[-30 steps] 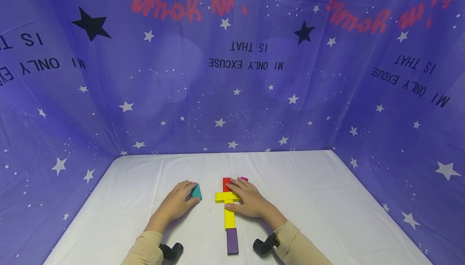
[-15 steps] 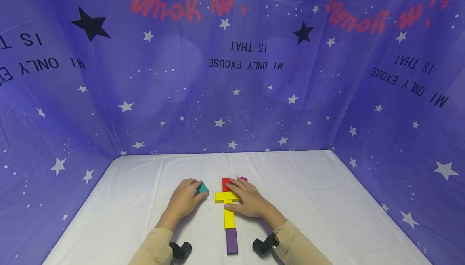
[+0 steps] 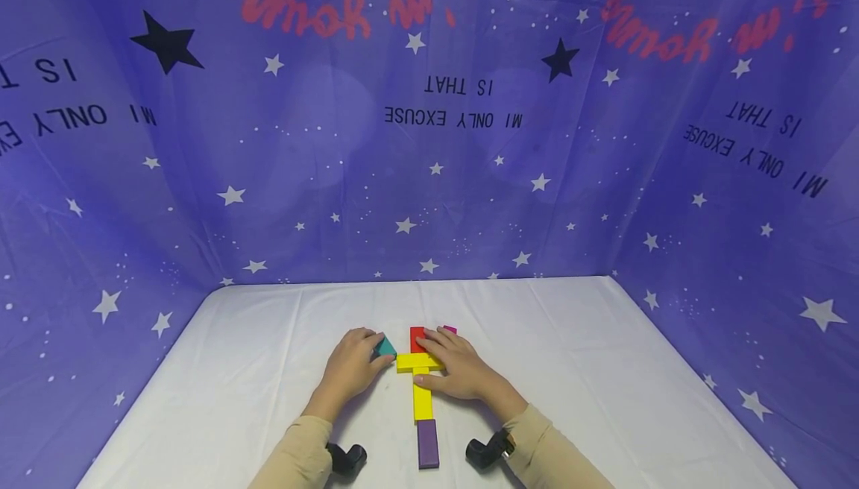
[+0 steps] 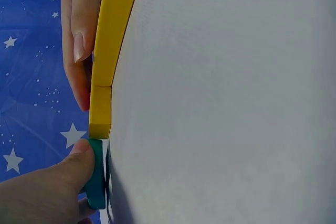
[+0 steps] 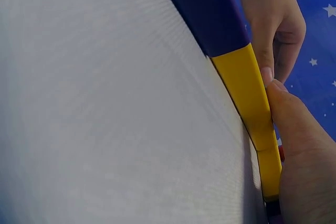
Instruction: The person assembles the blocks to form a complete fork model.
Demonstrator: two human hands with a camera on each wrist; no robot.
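Note:
My left hand (image 3: 352, 360) pinches a teal triangular block (image 3: 385, 347) between thumb and fingers. In the left wrist view the teal block (image 4: 96, 177) is right at the end of a yellow block. That crosswise yellow block (image 3: 408, 363) lies over the top of a lengthwise yellow block (image 3: 423, 405), forming a T. My right hand (image 3: 463, 370) rests over the crosswise block's right part, fingers extended toward a red block (image 3: 417, 338) above it, thumb on the lengthwise yellow block. A purple block (image 3: 428, 444) continues the line below.
A magenta block (image 3: 450, 329) shows partly beyond my right fingers. All of this lies on a white cloth-covered table (image 3: 550, 325). Purple star-printed fabric (image 3: 470, 198) encloses the table's back and sides. Black wrist mounts (image 3: 349, 459) sit below both hands.
My left hand has slid right with the teal block, bringing it up to the left end of the crosswise yellow block. My right hand stays in place.

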